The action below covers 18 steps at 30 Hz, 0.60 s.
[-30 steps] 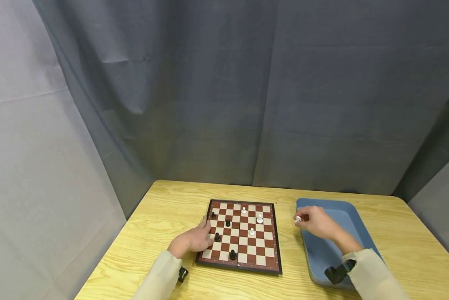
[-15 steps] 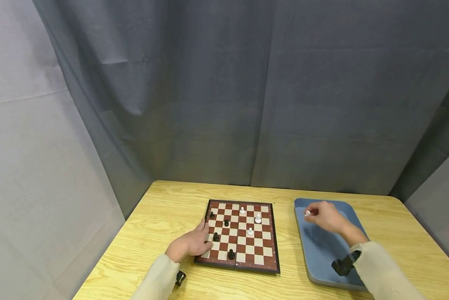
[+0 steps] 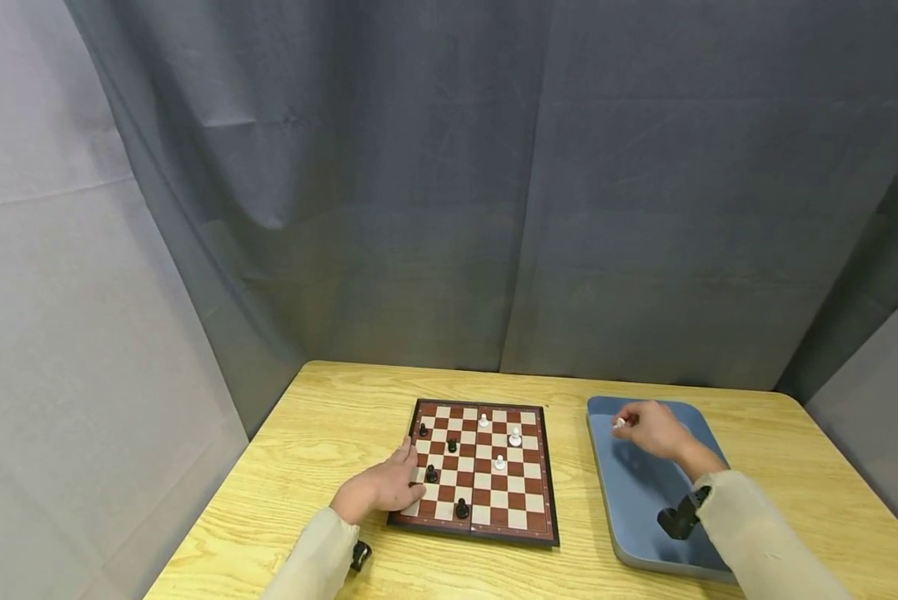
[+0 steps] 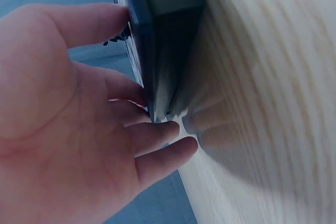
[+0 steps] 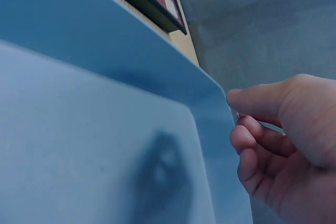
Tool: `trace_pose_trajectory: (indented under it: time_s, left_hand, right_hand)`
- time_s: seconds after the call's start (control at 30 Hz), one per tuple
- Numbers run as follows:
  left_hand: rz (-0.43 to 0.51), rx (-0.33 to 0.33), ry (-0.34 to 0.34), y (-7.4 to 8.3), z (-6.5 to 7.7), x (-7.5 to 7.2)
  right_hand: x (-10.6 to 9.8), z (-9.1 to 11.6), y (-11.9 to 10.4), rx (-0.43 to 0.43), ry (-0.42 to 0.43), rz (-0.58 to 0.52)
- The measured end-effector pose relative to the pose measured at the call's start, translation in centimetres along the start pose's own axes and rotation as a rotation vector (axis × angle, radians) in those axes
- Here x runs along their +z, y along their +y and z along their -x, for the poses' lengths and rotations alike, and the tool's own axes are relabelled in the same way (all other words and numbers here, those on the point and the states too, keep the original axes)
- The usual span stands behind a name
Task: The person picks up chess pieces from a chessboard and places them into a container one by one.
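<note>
My left hand [image 3: 390, 486] rests at the left edge of a checkered chessboard [image 3: 519, 501], thumb on its top and fingers along its side. In the left wrist view the fingertips touch the dark edge and the tabletop beside it. Over the far part of a blue tray [image 3: 647, 525], my right hand [image 3: 653, 429] pinches a small white chess piece [image 3: 619, 423] between thumb and fingers. The fingers nearly hide that piece in the right wrist view. On the board stand black pieces, among them one near the front [image 3: 461, 508], and white pieces, one of them a pawn [image 3: 499, 462].
The board and tray lie on a wooden table [image 3: 328, 408], with a strip of wood between them. The tray's raised rim [image 3: 604, 492] faces the board. Behind the table hangs a grey curtain [image 3: 418, 250].
My right hand has moved right, from the tray's left rim to over its inside, with the white chess piece in its fingers. The left hand stays at the board.
</note>
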<state>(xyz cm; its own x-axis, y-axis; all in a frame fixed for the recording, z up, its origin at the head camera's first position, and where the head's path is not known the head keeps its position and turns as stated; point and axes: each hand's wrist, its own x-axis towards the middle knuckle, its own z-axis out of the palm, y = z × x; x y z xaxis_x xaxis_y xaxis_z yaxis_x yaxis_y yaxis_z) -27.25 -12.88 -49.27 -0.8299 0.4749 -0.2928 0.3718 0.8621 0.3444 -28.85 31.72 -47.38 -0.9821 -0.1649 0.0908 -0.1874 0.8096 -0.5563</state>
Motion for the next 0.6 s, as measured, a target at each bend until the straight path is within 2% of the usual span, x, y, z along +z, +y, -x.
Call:
trace_pose_trajectory:
  time_s: [0.33,0.6]
  left_hand:
    - [0.006,-0.009,-0.006,0.2,0.0,0.0]
    - [0.006,-0.026,0.0,0.1,-0.1,0.1]
  right_hand:
    - [0.6,-1.3,1.8,0.076,0.011,0.034]
    - [1.1,-2.0,2.5,0.077,-0.002,0.049]
